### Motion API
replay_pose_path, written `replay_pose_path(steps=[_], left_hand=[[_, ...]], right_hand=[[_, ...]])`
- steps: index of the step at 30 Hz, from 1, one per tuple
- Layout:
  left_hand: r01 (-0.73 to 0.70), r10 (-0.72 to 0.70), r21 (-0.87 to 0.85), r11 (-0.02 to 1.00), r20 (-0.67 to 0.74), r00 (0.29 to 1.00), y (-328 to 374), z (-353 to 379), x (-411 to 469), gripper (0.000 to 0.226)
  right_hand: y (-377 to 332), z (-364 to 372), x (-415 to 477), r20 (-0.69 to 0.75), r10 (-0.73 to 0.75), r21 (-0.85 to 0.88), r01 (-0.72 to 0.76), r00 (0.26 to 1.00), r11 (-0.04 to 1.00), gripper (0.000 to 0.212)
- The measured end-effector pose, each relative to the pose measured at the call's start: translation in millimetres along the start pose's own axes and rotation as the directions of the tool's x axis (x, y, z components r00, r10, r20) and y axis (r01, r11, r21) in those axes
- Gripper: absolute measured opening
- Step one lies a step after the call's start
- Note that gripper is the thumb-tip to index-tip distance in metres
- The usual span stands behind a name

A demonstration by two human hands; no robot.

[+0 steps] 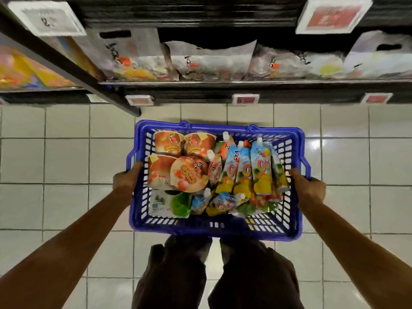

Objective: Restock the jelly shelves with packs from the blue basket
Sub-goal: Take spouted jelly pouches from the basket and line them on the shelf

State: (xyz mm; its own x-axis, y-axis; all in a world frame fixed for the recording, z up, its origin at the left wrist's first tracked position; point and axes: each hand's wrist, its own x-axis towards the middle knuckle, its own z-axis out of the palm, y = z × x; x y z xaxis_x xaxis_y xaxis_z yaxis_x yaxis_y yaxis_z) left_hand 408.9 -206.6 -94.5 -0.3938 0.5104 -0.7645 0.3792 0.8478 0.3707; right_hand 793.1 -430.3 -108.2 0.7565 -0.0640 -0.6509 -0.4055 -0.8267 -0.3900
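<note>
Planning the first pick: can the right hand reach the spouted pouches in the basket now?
Probably not yet: the right hand grips the blue basket rim, holding it up; nothing covers the spouted pouches.

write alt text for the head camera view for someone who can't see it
Seen from above, a person's left hand and right hand grip the sides of a blue basket of jelly cups and spouted jelly pouches, with tiled floor below and shelves of bagged packs ahead.

— What does the shelf (223,82) carry?
— Clear bags (211,61) in a row along its front edge, side by side; bright packs (26,70) past the divider (73,70), left.
— And the floor (66,161)?
— Pale tiles. Whether the basket (214,230) touches them, I can't tell.
</note>
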Motion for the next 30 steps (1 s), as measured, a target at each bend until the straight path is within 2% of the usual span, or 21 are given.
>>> replay_pose_path(steps=[3, 6, 8, 10, 11, 12, 13, 14, 16, 18, 20, 22, 24, 27, 30], left_hand=[[-0.018, 0.018, 0.006, 1.0, 0.024, 1.0, -8.1, 0.5, 6.1, 0.04], [-0.072, 0.068, 0.143, 0.987, 0.026, 0.997, -9.1, -1.3, -3.1, 0.044], [-0.123, 0.158, 0.285, 0.951, -0.105, 0.982, -7.3, 3.8, -21.1, 0.049], [-0.254, 0.362, 0.359, 0.898, -0.272, 0.892, -9.4, 14.8, -54.4, 0.06], [-0.35, 0.463, 0.36, 0.865, -0.302, 0.833, -14.1, 23.2, -75.8, 0.06], [-0.413, 0.513, 0.342, 0.844, -0.288, 0.809, -21.9, 33.9, -95.9, 0.055], [-0.431, 0.508, 0.309, 0.848, -0.238, 0.828, -30.3, 46.1, -114.8, 0.047], [-0.416, 0.465, 0.271, 0.868, -0.15, 0.873, -40.8, 58.9, -129.0, 0.034], [-0.331, 0.323, 0.239, 0.913, 0.071, 0.944, -64.2, 83.4, -145.5, 0.016], [-0.241, 0.202, 0.295, 0.925, 0.158, 0.967, -83.9, 98.7, -149.9, 0.015], [-0.276, 0.245, 0.305, 0.911, 0.137, 0.96, -96.1, 108.0, -145.7, 0.033], [-0.287, 0.28, 0.243, 0.927, 0.063, 0.958, -99.4, 113.5, -136.3, 0.034], [-0.255, 0.259, 0.174, 0.951, -0.001, 0.966, -94.2, 116.0, -123.0, 0.043], [-0.337, 0.307, 0.291, 0.895, 0.146, 0.941, -93.8, 113.3, -105.7, 0.038], [-0.406, 0.341, 0.342, 0.847, 0.234, 0.91, -97.0, 100.1, -107.5, 0.033]], right_hand=[[7.5, 2.8, 8.0, 0.018, 0.001, 0.004, -0.001, 1.0, 1.0, 0.037], [5.6, -3.3, 8.4, 0.151, 0.038, 0.01, -0.04, 0.988, 0.999, 0.035], [-2.7, -10.0, 1.2, 0.192, 0.031, -0.01, -0.029, 0.981, 1.0, 0.044], [-9.0, -16.9, -13.7, 0.057, -0.104, -0.223, 0.115, 0.993, 0.968, 0.059], [-9.6, -20.1, -24.4, -0.02, -0.251, -0.34, 0.23, 0.968, 0.912, 0.06], [-8.7, -21.3, -37.1, -0.05, -0.412, -0.401, 0.359, 0.91, 0.843, 0.055], [-6.5, -19.8, -50.1, -0.007, -0.514, -0.404, 0.468, 0.857, 0.786, 0.046], [-3.1, -16.1, -61.4, 0.1, -0.546, -0.375, 0.54, 0.832, 0.754, 0.037], [4.9, -3.6, -80.3, 0.417, -0.451, -0.32, 0.592, 0.789, 0.739, 0.026], [18.7, 11.6, -92.2, 0.626, -0.36, -0.292, 0.635, 0.692, 0.715, 0.028], [32.1, 25.9, -100.6, 0.648, -0.37, -0.269, 0.654, 0.666, 0.707, 0.037], [41.2, 37.7, -103.0, 0.578, -0.422, -0.238, 0.639, 0.698, 0.732, 0.036], [45.0, 47.8, -101.1, 0.529, -0.424, -0.252, 0.614, 0.735, 0.748, 0.029], [43.1, 51.9, -101.8, 0.519, -0.418, -0.286, 0.612, 0.746, 0.737, 0.02], [39.1, 45.8, -108.6, 0.589, -0.439, -0.234, 0.663, 0.678, 0.711, 0.007]])
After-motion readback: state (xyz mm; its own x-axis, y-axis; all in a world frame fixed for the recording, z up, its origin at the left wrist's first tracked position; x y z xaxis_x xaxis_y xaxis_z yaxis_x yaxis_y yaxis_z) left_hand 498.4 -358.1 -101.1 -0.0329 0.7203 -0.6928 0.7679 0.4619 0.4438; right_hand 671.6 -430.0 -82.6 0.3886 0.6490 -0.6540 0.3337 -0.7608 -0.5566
